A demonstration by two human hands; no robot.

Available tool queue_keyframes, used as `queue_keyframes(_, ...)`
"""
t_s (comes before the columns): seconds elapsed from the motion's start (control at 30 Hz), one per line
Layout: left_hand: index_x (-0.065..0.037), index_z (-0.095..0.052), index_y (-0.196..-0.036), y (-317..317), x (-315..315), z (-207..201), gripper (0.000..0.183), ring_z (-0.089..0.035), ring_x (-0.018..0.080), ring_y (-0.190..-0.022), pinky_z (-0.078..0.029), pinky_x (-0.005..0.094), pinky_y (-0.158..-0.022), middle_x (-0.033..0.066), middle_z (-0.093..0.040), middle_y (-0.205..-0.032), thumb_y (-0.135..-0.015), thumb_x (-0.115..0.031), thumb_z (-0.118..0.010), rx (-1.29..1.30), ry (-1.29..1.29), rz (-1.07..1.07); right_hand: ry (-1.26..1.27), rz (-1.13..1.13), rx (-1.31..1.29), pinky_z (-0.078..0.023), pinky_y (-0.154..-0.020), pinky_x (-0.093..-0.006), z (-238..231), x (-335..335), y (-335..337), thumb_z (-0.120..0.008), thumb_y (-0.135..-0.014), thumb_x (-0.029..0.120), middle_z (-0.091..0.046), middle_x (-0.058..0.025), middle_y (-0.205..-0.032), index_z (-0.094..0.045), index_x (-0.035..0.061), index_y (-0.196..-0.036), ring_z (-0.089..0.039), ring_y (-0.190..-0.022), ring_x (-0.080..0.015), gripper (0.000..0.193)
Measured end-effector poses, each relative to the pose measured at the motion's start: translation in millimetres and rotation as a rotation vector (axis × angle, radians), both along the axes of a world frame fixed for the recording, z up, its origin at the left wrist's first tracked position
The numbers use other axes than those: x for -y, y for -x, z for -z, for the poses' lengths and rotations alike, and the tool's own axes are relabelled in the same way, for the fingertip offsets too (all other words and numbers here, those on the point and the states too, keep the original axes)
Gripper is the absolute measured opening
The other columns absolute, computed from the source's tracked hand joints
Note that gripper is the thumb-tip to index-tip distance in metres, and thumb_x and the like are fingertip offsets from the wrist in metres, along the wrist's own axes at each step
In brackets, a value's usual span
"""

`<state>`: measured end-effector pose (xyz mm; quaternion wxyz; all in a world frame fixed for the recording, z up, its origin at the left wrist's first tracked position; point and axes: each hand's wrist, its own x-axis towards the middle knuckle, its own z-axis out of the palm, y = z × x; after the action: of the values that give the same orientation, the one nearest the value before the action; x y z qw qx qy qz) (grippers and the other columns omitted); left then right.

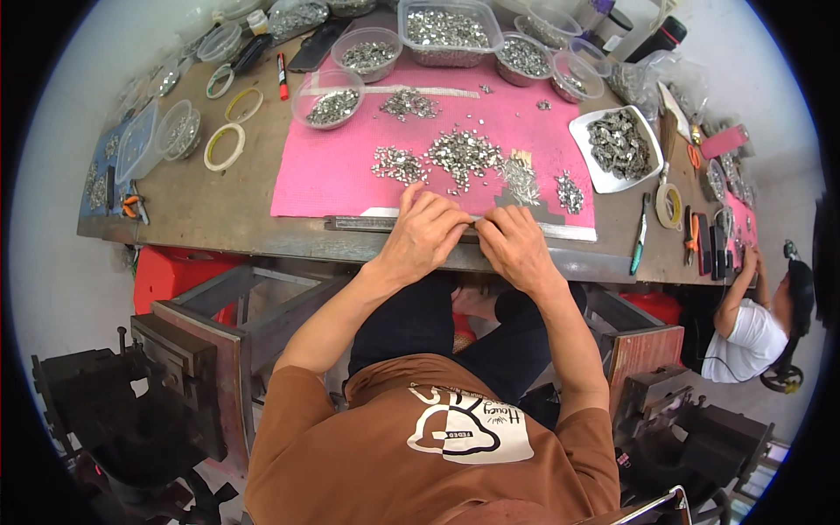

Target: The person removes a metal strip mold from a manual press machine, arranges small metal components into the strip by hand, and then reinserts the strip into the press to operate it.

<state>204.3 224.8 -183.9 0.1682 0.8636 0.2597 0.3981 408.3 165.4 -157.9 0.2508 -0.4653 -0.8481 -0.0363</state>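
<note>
My left hand (424, 229) and my right hand (514, 245) meet at the front edge of a pink mat (315, 179). Their thumbs and fingertips are pinched close together; whatever small piece they hold is hidden. Under and beside them runs a long narrow metal strip (372, 224) along the mat's near edge. Just beyond the fingers lies a heap of small silvery metal pieces (464, 152). A smaller pile (399, 164) sits to its left. On the right are thin silvery pieces (521, 182) and another little pile (570, 193).
A white dish (616, 181) of metal pieces stands right of the mat. Clear plastic tubs (451, 54) line the back. Tape rolls (225, 159) and a red marker (283, 76) lie left. A teal-handled tool (639, 245) lies right; farther right a co-worker (752, 328) sits.
</note>
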Motion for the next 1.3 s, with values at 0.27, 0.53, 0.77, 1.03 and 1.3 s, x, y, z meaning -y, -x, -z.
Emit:
queue_keyframes(0.27,-0.012,-0.072,-0.095,37,-42,-6,0.007,-0.06,0.0223,-0.091,-0.032,0.049,-0.101,0.0022,-0.066,-0.088,-0.087,-0.012,-0.071,-0.04,-0.027,-0.309,-0.012,0.03,-0.174,-0.045,-0.082,-0.0401,1,-24,6,-0.071,-0.084,0.004,-0.059,-0.0089,-0.091,-0.065,0.0039,-0.097,-0.059,-0.088,-0.0285,0.014)
queue_keyframes(0.53,-0.013,-0.075,-0.093,28,-57,4,0.009,-0.058,0.0241,-0.097,-0.032,0.055,-0.102,0.0033,-0.062,-0.09,-0.085,-0.017,-0.074,-0.176,-0.078,-0.326,0.008,0.065,-0.156,-0.045,-0.084,-0.0414,23,-92,39,-0.069,-0.087,0.009,-0.06,-0.0095,-0.094,-0.068,0.0051,-0.098,-0.061,-0.094,-0.029,0.012)
queue_keyframes(0.77,-0.012,-0.075,-0.094,24,-56,-3,0.012,-0.058,0.0251,-0.098,-0.032,0.0573,-0.104,0.0033,-0.063,-0.091,-0.083,-0.016,-0.076,-0.265,-0.132,-0.328,0.044,0.037,-0.084,-0.042,-0.082,-0.0423,21,-108,42,-0.068,-0.084,0.01,-0.06,-0.0119,-0.093,-0.064,0.0039,-0.092,-0.06,-0.092,-0.0297,0.011)
queue_keyframes(1.03,-0.011,-0.073,-0.095,26,-57,-6,0.013,-0.058,0.0255,-0.099,-0.031,0.0582,-0.106,0.0029,-0.063,-0.092,-0.084,-0.017,-0.076,-0.323,-0.146,-0.329,-0.014,0.004,-0.168,-0.04,-0.081,-0.0406,7,-86,29,-0.066,-0.09,0.009,-0.059,-0.0103,-0.089,-0.061,0.0045,-0.092,-0.06,-0.089,-0.0287,0.007)
queue_keyframes(1.3,-0.008,-0.074,-0.091,23,-56,-5,0.012,-0.058,0.0256,-0.099,-0.03,0.0583,-0.107,0.0047,-0.064,-0.093,-0.084,-0.018,-0.075,-0.308,-0.129,-0.304,0.194,0.071,-0.325,-0.045,-0.078,-0.0394,1,-6,-12,-0.07,-0.084,-0.001,-0.059,-0.0104,-0.091,-0.06,0.0021,-0.091,-0.059,-0.086,-0.0291,0.014)
